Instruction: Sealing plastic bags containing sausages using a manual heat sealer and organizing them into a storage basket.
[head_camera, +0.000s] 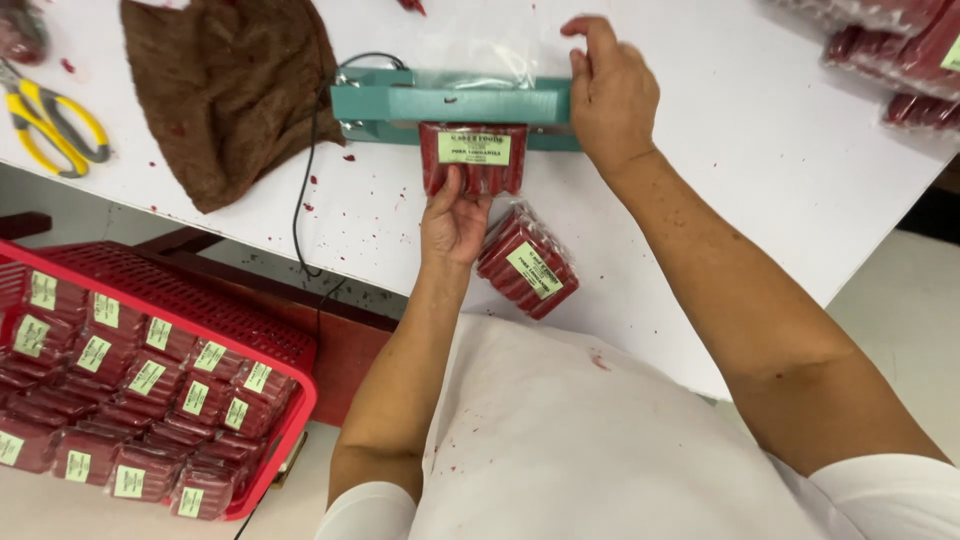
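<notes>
A person stands at a white desk (700, 200). The left hand (455, 215) holds a sausage pack (473, 160), fingers grasping its lower edge, feeding the open end under a teal sealer (450, 103). The right hand (610, 95) presses the sealer's bar, fingers loosely curled. Another pack (527, 262) lies nearby.

A brown cloth (232, 90) is lying crumpled on the far left of the white tabletop (760, 150), and yellow-handled scissors (50, 120) are sitting just left of it. A red basket (285, 345) is standing below the tabletop's near left edge, holding rows of labelled red sausage packs (130, 400). More red packs (900, 50) are piling up at the far right corner.
</notes>
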